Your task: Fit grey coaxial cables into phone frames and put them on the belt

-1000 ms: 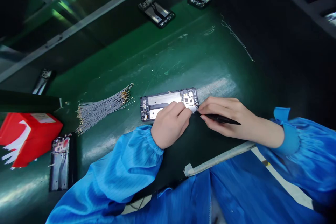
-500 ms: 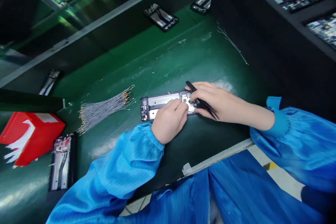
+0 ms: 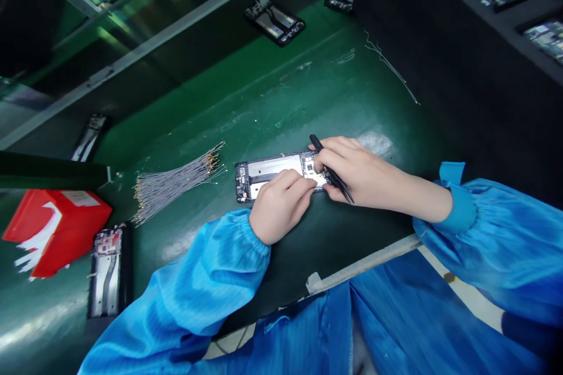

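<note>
An opened phone frame [image 3: 268, 173] lies on the green belt [image 3: 308, 99], its circuit board at the right end. My left hand [image 3: 281, 205] rests on its near edge with curled fingers pressing down on the frame. My right hand [image 3: 352, 170] covers the right end of the phone and is closed around black tweezers [image 3: 331, 169], which lie slanted across the fingers. What the fingertips touch on the board is hidden.
A fan of thin grey cables [image 3: 176, 181] lies left of the phone. A red box [image 3: 53, 228] and another phone frame [image 3: 107, 269] sit at the far left. More frames [image 3: 275, 20] lie farther up the belt. A dark wall [image 3: 461, 70] stands right.
My right hand has moved up onto the phone's right end, and the tweezers have swung from pointing right to slanting across my fingers. The left hand has barely shifted.
</note>
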`<state>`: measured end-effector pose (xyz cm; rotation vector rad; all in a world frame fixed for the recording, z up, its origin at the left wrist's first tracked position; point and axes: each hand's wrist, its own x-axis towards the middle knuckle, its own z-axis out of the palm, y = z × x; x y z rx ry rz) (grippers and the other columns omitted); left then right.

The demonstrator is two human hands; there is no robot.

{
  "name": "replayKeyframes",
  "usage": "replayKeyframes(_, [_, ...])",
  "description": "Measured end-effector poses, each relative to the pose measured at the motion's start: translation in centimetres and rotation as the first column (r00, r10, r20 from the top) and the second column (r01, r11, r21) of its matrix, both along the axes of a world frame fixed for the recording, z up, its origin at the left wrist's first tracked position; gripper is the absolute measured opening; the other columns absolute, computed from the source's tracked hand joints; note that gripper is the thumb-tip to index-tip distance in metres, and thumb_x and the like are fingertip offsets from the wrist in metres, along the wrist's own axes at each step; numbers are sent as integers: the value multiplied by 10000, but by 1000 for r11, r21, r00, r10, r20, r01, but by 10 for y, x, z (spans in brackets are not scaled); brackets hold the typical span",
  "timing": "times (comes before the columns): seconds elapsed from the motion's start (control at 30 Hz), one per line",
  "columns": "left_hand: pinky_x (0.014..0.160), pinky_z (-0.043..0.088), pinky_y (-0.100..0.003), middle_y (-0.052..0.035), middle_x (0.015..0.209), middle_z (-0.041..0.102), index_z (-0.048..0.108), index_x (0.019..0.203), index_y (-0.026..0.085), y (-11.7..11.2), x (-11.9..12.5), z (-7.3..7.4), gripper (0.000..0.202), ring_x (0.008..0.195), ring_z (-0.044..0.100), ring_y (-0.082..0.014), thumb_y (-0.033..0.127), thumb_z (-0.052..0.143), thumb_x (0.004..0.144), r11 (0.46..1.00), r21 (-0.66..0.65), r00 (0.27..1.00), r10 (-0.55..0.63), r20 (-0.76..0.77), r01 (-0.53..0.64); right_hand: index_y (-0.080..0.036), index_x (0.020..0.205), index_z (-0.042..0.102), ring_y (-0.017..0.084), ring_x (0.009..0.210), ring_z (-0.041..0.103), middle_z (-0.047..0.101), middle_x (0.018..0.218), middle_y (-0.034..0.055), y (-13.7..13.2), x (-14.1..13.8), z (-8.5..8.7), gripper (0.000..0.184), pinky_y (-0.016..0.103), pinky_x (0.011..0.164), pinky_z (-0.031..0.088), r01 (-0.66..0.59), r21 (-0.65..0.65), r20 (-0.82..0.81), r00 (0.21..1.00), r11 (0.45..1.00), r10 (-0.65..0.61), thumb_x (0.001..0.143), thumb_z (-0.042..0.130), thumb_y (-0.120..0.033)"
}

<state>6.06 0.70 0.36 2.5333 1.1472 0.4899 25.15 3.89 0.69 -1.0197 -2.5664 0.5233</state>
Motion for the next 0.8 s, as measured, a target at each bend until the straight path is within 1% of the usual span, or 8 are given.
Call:
replayKeyframes(0.1, [645, 432, -252, -40, 758, 537, 596, 967, 155, -5, -5, -2, 216, 715, 492, -136, 192, 400, 885, 999, 34, 998, -40, 40, 39, -170, 891, 479, 264, 1020, 443, 505, 997, 114, 1, 2, -1, 210, 379, 843, 356, -15, -29, -29, 999, 999, 14, 684, 510, -151])
replayKeyframes(0.27, [630, 424, -263, -52, 758, 555, 606, 987, 136, -8, -8, -3, 231, 705, 488, -138, 174, 408, 875, 995, 40, 995, -88, 39, 86, -180, 903, 471, 270, 1021, 440, 502, 1006, 110, 4, 4, -1, 219, 386, 817, 356, -22, -83, -49, 999, 996, 18, 688, 511, -162])
replayKeyframes(0.4, [635, 423, -268, -49, 758, 557, 601, 1007, 142, -7, -8, -3, 240, 703, 483, -138, 173, 403, 876, 996, 37, 996, -86, 25, 85, -186, 921, 469, 270, 989, 441, 493, 1017, 107, 6, 2, 2, 230, 377, 790, 353, -10, -90, -1, 1000, 996, 10, 695, 511, -182])
replayKeyframes(0.63, [629, 422, -260, -46, 755, 544, 600, 1015, 151, -6, -9, 0, 248, 704, 477, -135, 169, 392, 880, 995, 22, 995, -97, 26, 97, -185, 914, 465, 269, 942, 421, 473, 985, 107, 6, -2, 4, 237, 360, 746, 338, 2, -46, 84, 996, 999, 1, 682, 514, -183])
replayKeyframes(0.8, [625, 413, -259, -45, 741, 538, 604, 1004, 146, -5, -9, 1, 241, 693, 467, -135, 175, 400, 879, 994, 23, 995, -103, -6, 103, -193, 932, 445, 258, 929, 405, 464, 998, 94, 10, -3, 5, 272, 347, 730, 315, 9, -89, 101, 995, 996, 0, 670, 517, -182])
